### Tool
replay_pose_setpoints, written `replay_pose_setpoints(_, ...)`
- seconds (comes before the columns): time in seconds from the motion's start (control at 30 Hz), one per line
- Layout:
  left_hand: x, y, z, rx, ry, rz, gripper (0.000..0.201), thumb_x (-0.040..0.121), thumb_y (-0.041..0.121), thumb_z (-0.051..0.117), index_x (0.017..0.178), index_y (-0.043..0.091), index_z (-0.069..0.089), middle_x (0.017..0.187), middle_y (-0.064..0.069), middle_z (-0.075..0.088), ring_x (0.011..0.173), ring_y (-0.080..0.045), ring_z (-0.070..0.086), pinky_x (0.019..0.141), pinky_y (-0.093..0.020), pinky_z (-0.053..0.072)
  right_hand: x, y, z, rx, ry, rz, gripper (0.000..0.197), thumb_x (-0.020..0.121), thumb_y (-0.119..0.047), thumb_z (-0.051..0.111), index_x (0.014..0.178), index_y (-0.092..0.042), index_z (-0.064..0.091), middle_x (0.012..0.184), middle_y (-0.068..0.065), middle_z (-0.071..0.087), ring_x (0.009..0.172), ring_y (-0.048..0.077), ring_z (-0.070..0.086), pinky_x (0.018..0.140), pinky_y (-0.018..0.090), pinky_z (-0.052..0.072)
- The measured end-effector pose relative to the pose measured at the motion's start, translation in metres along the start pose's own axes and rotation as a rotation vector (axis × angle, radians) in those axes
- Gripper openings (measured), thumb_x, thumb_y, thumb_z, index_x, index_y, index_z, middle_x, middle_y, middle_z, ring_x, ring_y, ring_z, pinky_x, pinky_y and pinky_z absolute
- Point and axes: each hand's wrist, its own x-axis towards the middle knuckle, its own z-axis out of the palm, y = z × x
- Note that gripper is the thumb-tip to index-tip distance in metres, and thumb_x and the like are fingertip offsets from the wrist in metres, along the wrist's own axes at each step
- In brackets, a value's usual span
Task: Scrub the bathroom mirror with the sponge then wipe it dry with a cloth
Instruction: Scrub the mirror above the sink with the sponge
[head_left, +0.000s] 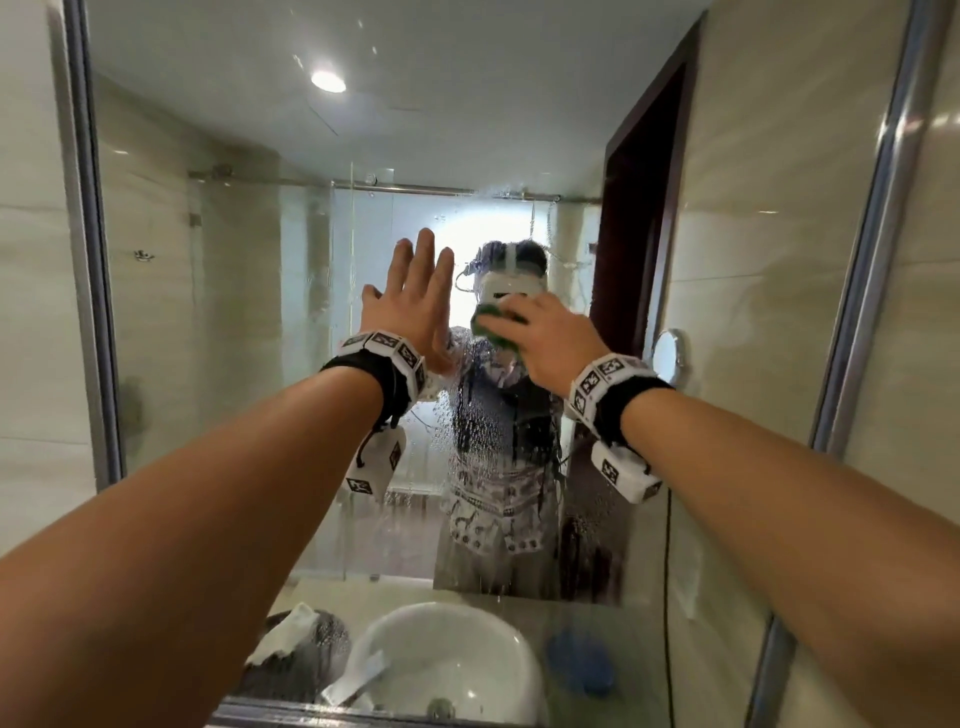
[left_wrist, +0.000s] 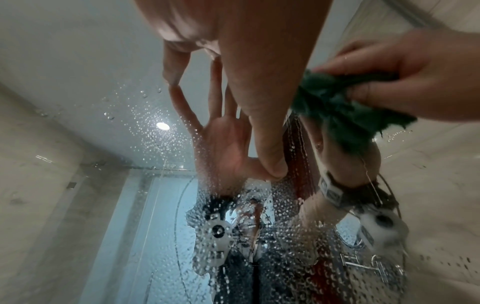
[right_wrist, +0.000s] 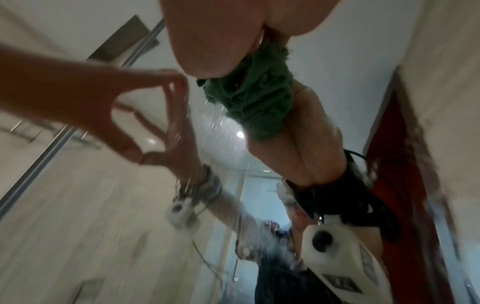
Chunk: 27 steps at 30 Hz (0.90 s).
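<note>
No readable text anywhere; the wristbands (head_left: 387, 349) seemingly carry only black-and-white marker patterns.

2 hands (head_left: 415, 296), 1 green sponge (head_left: 488, 325), 1 mirror (head_left: 234, 260), 1 washbasin (head_left: 447, 660).

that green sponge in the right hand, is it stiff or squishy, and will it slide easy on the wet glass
Probably squishy: the green sponge looks bunched and creased in the right hand and its grip. Its frayed, fibrous edges suggest a light scouring pad, not a rigid block. It should slide fairly easily, since the mirror is beaded with water, though the rough fibres may drag a little.
</note>
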Motion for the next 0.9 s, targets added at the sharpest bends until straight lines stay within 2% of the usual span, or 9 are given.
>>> replay_pose_setpoints(0.1,-0.001,0.001,-0.001,0.006,-0.003,-0.009,0.144,0.061,0.057,0.086,0.154,0.021,-0.018,0.159,-0.005,-0.030,0.149,-0.030,-0.017,0.113,-0.065,0.023,-0.025,0.006,0.003,-0.054,-0.117,-0.178,0.058,0.085,-0.008,0.062,0.136,-0.033,0.050,0.134,-0.001,0.052,0.111,0.024,0.049,0.071,0.035,0.053)
replay_pose_setpoints(0.17,-0.001,0.002,-0.003,0.010,-0.012,-0.008,0.145,0.060,0.058,0.085,0.154,0.020,-0.019,0.159,-0.005,-0.031,0.149,-0.030,-0.018,0.113,-0.064,0.022,-0.037,0.019,-0.001,-0.048,-0.081,-0.140,0.057,0.083,-0.011,0.067,0.134,-0.032,0.053,0.131,-0.001,0.054,0.109,0.024,0.052,0.068,0.036,0.055)
replay_pose_setpoints(0.27,-0.002,0.001,-0.004,0.014,-0.005,0.000,0.144,0.060,0.060,0.084,0.154,0.021,-0.018,0.158,-0.005,-0.031,0.149,-0.030,-0.018,0.114,-0.062,0.021,-0.047,0.041,-0.020,0.073,0.063,0.118,0.049,0.086,-0.013,0.064,0.133,-0.025,0.056,0.127,0.003,0.056,0.104,0.026,0.051,0.076,0.044,0.056)
replay_pose_setpoints(0.37,-0.006,-0.003,-0.006,-0.015,0.002,0.029,0.138,0.064,0.059,0.082,0.155,0.022,-0.015,0.159,-0.003,-0.029,0.149,-0.029,-0.017,0.114,-0.060,0.022,-0.035,0.051,-0.035,0.143,0.186,0.380,0.048,0.088,-0.011,0.056,0.134,-0.025,0.053,0.127,0.002,0.053,0.104,0.027,0.049,0.086,0.035,0.047)
replay_pose_setpoints(0.43,-0.008,-0.011,-0.009,-0.037,0.039,0.059,0.130,0.067,0.057,0.081,0.156,0.022,-0.007,0.162,-0.002,-0.019,0.150,-0.028,-0.010,0.114,-0.057,0.029,-0.018,0.050,-0.040,0.190,0.248,0.531,0.051,0.087,-0.008,0.054,0.135,-0.024,0.053,0.126,0.003,0.052,0.106,0.028,0.050,0.086,0.030,0.040)
replay_pose_setpoints(0.5,-0.012,-0.024,-0.012,-0.047,0.103,0.072,0.121,0.067,0.058,0.081,0.154,0.021,0.005,0.164,-0.002,-0.002,0.150,-0.029,0.004,0.109,-0.056,0.037,-0.002,0.041,-0.043,0.228,0.326,0.656,0.055,0.084,-0.004,0.052,0.136,-0.023,0.050,0.128,0.005,0.050,0.109,0.030,0.050,0.088,0.032,0.042)
replay_pose_setpoints(0.6,-0.019,-0.052,-0.014,-0.023,0.169,-0.006,0.118,0.064,0.065,0.078,0.151,0.024,0.010,0.161,0.000,0.009,0.148,-0.030,0.011,0.108,-0.061,0.034,0.022,0.022,-0.046,0.293,0.421,0.773,0.058,0.082,-0.002,0.051,0.137,-0.019,0.044,0.135,0.008,0.043,0.117,0.031,0.045,0.097,0.036,0.041)
replay_pose_setpoints(0.73,-0.023,-0.088,-0.014,-0.021,0.032,-0.108,0.142,0.054,0.075,0.077,0.154,0.024,-0.010,0.162,-0.002,-0.019,0.149,-0.034,-0.013,0.111,-0.067,0.014,0.042,0.002,-0.045,0.278,0.396,0.776,0.054,0.087,-0.010,0.050,0.139,-0.020,0.042,0.140,0.006,0.035,0.123,0.030,0.035,0.100,0.033,0.036)
replay_pose_setpoints(0.9,-0.028,-0.099,0.004,-0.069,-0.060,-0.093,0.153,0.052,0.065,0.084,0.153,0.019,-0.021,0.158,-0.005,-0.031,0.147,-0.033,-0.021,0.110,-0.070,0.019,0.046,-0.018,-0.034,0.255,0.213,0.494,0.050,0.093,-0.011,0.051,0.141,-0.027,0.044,0.140,0.003,0.039,0.123,0.027,0.040,0.101,0.039,0.043)
